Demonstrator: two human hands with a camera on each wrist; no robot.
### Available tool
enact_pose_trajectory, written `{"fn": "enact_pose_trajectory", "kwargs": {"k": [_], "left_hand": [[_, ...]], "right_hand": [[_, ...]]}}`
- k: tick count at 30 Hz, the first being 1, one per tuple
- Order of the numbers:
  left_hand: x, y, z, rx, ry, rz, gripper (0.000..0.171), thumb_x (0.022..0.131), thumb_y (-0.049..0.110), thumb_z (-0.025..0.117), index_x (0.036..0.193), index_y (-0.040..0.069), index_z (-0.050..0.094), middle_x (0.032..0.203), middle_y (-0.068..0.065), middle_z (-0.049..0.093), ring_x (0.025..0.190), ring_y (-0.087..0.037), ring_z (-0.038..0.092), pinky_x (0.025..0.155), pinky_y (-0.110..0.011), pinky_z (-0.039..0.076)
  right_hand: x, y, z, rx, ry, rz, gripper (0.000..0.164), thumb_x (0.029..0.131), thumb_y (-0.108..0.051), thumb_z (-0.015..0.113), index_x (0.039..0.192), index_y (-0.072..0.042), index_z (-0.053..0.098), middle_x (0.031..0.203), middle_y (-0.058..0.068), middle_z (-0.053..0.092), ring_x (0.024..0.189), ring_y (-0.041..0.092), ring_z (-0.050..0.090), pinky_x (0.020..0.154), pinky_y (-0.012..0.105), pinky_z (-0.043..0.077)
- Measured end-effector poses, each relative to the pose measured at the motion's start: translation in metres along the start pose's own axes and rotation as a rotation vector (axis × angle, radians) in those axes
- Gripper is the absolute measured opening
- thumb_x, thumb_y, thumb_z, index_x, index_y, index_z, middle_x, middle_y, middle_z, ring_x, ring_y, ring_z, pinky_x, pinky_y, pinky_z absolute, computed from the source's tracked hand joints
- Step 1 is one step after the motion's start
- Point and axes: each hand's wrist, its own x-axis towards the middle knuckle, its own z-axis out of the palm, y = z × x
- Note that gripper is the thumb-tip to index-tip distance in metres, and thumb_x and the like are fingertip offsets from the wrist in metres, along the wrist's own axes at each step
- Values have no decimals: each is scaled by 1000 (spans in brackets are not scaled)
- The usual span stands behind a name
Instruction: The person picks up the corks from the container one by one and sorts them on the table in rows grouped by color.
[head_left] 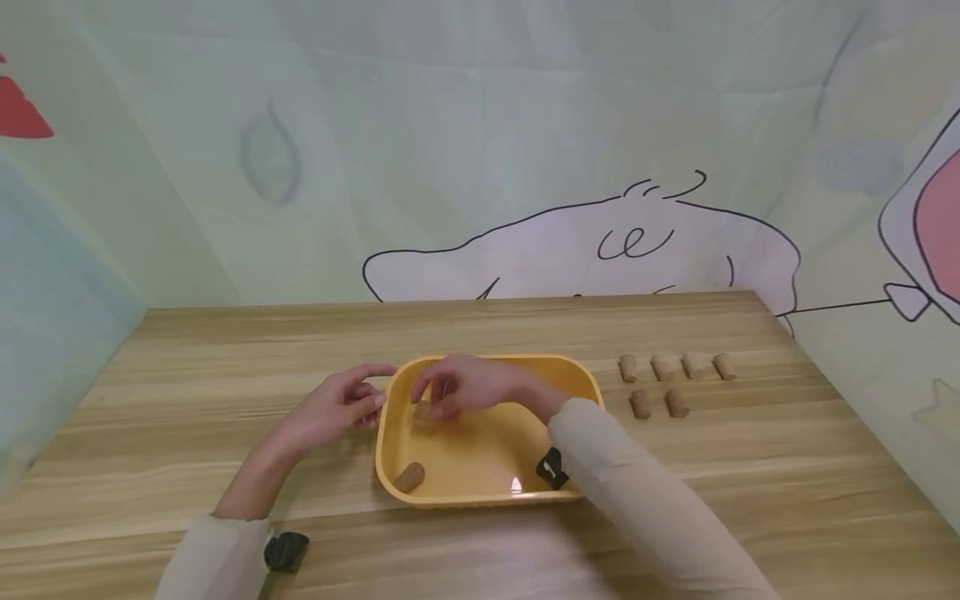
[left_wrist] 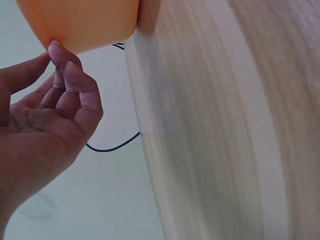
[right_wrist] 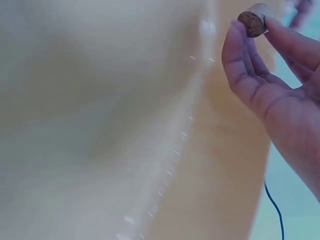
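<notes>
Inside a yellow plastic basin [head_left: 480,502], my right hand [head_left: 472,385] pinches a cork [head_left: 422,410] between thumb and fingertips. The right wrist view shows the brown end of this cork [right_wrist: 251,24] above the basin's blurred surface. A second cork [head_left: 409,477] lies in the basin's near left corner. My left hand [head_left: 337,408] is at the basin's left side, its fingertips touching the outer wall. In the left wrist view, the loosely bent fingers [left_wrist: 82,92] meet the orange-looking wall [left_wrist: 95,25] from outside, without closing round it.
Several corks stand in two rows on the wooden table [head_left: 225,350], right of the basin; one is the front-row cork [head_left: 677,403]. A printed cloth wall [head_left: 480,167] rises behind the table. Black wrist devices sit by both sleeves, one being the left device [head_left: 286,552].
</notes>
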Motion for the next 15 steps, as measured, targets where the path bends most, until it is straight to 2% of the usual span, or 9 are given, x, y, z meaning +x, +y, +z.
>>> {"fn": "enact_pose_trajectory", "kwargs": {"k": [4,10,15], "left_hand": [[1,0,0,-2,-5,12,41,94,4,47,132,-7,36,79,-8,56,71,-19,51,65,-32,47],[1,1,1,16,4,6,41,94,3,48,132,-7,37,79,-8,56,70,-19,51,64,-32,47],[1,2,2,16,10,0,42,94,4,49,132,-7,37,80,-8,56,71,-19,51,64,-31,48]], "right_hand": [[-13,-7,-15,105,41,24,25,86,6,56,110,2,56,82,10,60,75,25,60,69,32,51],[-40,-15,-44,110,106,67,23,88,1,55,111,-1,55,92,13,60,87,38,57,76,36,50],[-74,-13,-69,44,200,119,23,88,-1,56,111,-1,55,94,13,62,84,31,59,73,34,51]]}}
